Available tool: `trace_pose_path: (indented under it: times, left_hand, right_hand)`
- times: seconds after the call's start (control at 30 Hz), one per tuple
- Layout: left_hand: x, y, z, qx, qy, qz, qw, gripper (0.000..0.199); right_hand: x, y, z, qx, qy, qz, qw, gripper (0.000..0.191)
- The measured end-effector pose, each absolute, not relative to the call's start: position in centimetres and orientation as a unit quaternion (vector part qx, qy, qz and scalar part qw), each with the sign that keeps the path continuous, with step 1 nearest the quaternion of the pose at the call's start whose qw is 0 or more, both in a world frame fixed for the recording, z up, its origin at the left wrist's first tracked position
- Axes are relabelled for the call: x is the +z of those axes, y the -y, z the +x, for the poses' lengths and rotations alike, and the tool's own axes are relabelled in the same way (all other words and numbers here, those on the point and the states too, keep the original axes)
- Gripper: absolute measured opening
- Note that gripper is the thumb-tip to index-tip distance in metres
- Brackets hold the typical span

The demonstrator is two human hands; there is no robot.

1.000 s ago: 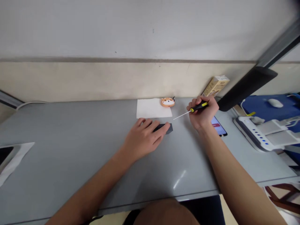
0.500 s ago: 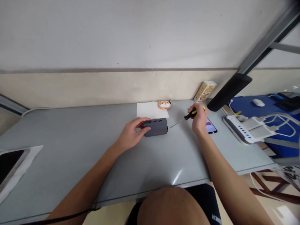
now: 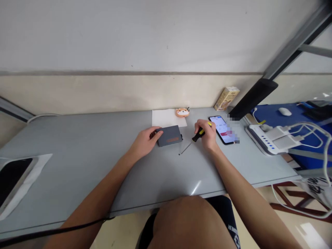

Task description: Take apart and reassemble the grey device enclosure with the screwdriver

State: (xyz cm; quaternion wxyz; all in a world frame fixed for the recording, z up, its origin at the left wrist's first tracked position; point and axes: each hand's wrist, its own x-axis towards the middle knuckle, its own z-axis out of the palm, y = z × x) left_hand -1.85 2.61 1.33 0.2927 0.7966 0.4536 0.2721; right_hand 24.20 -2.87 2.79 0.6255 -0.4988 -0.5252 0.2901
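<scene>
My left hand (image 3: 145, 142) grips the left end of a small dark grey box (image 3: 169, 136) with reddish lettering, thumb on top. The box lies tilted on the grey desk, and a small black connector sticks out at its right side. In my right hand (image 3: 206, 134) is a screwdriver (image 3: 197, 135) with a black and yellow handle, its thin shaft pointing down and left. Close to its tip, a tiny dark speck (image 3: 179, 154), perhaps a screw, shows on or just above the desk (image 3: 124, 200).
Behind the box lie white paper (image 3: 166, 118) and an orange animal-faced case (image 3: 182, 112). A lit phone (image 3: 222, 130) rests right of my right hand. Farther right are a carton (image 3: 226, 98), a black post (image 3: 252, 99) and a power strip (image 3: 264, 140) with cables. A dark tablet (image 3: 15, 176) lies far left.
The box has tipped from standing on edge to lying flatter. My right hand has moved left and toward me with the screwdriver, uncovering the phone. The tip is now below the box's right corner.
</scene>
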Motion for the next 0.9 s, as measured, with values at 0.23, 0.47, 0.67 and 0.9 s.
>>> trace_pose_path:
  times: [0.23,0.47,0.67,0.9]
  left_hand:
    - [0.8,-2.6,-1.5,0.280,-0.429,0.811,0.281,0.032]
    - [-0.1,-2.9,-1.3,0.298,-0.410,0.824,0.253,0.028]
    - [0.0,-2.7,-1.2,0.288,-0.403,0.839,0.225,0.029]
    - [-0.1,-2.7,-1.2,0.291,-0.393,0.850,0.196,0.031]
  right_hand:
    - [2.8,3.3,23.3,0.291,0.535,-0.501,0.615,0.037]
    - [2.9,5.1,21.4,0.207,0.627,-0.475,0.582,0.037]
    - [3.0,5.5,20.4,0.178,0.677,-0.437,0.565,0.034]
    - [2.8,5.7,19.8,0.165,0.693,-0.414,0.567,0.033]
